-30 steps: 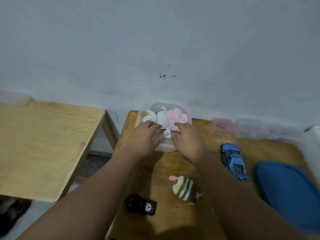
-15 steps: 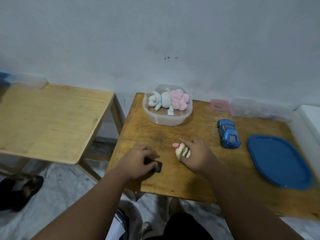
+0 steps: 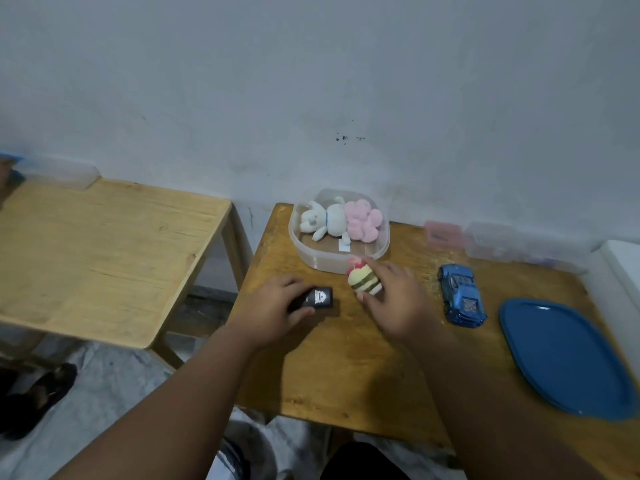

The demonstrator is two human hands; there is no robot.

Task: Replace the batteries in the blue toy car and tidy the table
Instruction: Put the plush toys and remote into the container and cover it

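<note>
On the near half of the wooden bench (image 3: 346, 368), my left hand (image 3: 273, 308) grips the small black remote control (image 3: 318, 297). My right hand (image 3: 394, 301), fingers curled, holds the striped plush toy (image 3: 365, 281). The blue toy car (image 3: 461, 295) sits to its right, untouched, long axis near-to-far. The clear plastic tub (image 3: 337, 266) lies just beyond.

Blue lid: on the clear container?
No. The blue lid lies on the table near the right edge, apart from the open clear container.
</note>
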